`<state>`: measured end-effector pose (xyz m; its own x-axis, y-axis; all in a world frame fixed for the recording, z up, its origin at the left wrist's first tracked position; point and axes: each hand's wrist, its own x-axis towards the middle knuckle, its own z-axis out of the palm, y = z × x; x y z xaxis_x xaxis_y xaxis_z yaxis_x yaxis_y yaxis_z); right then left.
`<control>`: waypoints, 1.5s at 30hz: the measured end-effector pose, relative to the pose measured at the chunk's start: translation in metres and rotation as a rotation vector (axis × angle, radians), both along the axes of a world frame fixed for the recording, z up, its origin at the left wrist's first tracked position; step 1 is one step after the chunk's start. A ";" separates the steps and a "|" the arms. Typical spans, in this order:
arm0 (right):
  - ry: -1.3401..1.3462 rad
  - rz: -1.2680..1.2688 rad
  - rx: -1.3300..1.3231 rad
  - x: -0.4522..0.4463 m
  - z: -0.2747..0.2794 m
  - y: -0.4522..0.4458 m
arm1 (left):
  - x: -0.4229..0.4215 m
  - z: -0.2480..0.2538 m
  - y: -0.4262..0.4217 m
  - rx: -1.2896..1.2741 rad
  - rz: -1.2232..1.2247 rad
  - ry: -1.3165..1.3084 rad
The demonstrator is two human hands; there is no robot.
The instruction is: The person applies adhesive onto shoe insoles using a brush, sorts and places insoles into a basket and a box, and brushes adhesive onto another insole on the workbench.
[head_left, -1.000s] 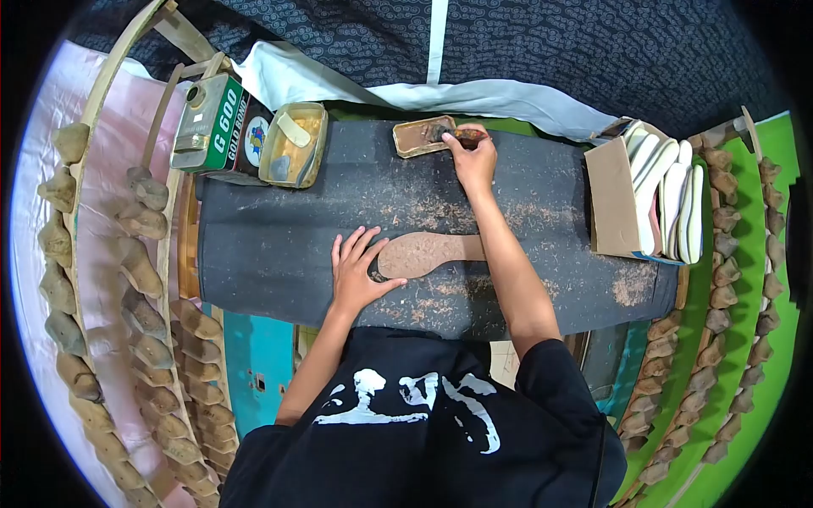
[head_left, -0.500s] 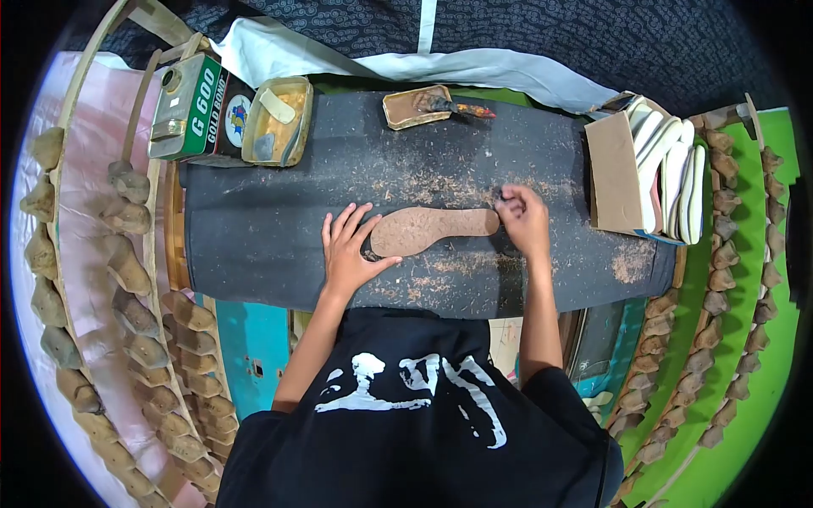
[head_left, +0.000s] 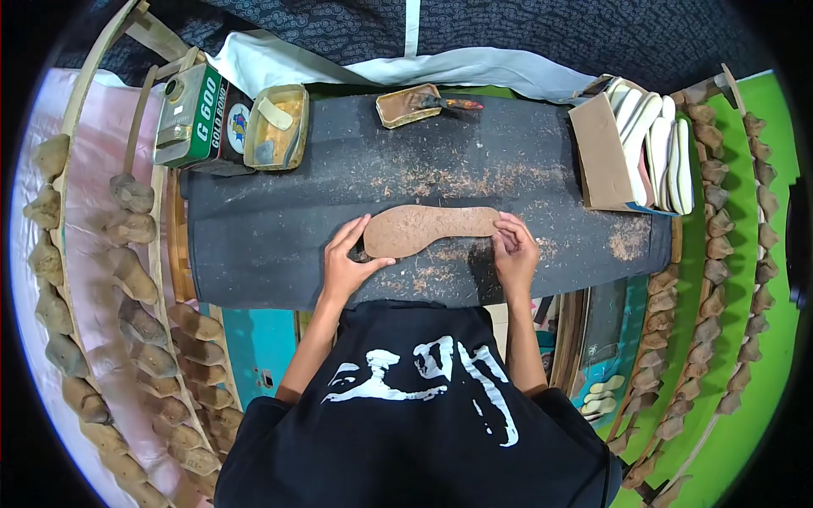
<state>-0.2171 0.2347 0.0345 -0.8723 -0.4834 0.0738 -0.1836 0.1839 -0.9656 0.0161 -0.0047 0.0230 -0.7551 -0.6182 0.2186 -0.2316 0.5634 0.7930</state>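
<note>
Grip of both hands is on the brown insole (head_left: 428, 230): the left hand (head_left: 345, 262) holds its wide end, the right hand (head_left: 515, 254) pinches its narrow end. It is above the dark worktop (head_left: 254, 245), nearer the person than the small tray (head_left: 398, 107) with the brush (head_left: 453, 104).

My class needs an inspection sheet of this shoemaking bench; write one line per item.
Surface: dark cover with scattered brown shavings.
Job's things: brown sole, wide end toward the left hand.
Clutter: green can; open container holding flat pieces; small tray with a brush sticking out; cardboard box of pale soles.
Grip: left hand open around the wide end; right hand apparently pinching the narrow end.
Cables: nothing seen.
Surroundings: racks of foot-shaped blocks on both sides; patterned dark cloth beyond the bench.
</note>
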 end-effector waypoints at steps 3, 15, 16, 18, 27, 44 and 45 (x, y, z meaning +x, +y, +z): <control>-0.015 -0.011 -0.041 0.006 0.005 0.007 | 0.007 -0.004 0.007 0.453 0.088 0.110; -0.134 -0.094 -0.138 0.051 0.046 0.012 | 0.040 0.005 0.010 0.869 0.127 0.322; -0.111 -0.092 -0.087 0.052 0.047 0.012 | 0.042 0.006 0.013 0.797 0.172 0.320; -0.124 -0.062 -0.074 0.056 0.050 0.008 | 0.052 0.002 0.014 0.777 0.179 0.341; -0.361 0.244 -0.073 0.057 0.043 0.006 | 0.090 0.021 0.054 0.968 0.511 0.472; -0.422 1.009 0.181 0.043 0.017 0.112 | 0.130 -0.011 0.378 0.966 1.205 0.798; -0.416 1.036 0.202 0.046 0.015 0.119 | 0.134 -0.012 0.392 0.961 1.216 0.785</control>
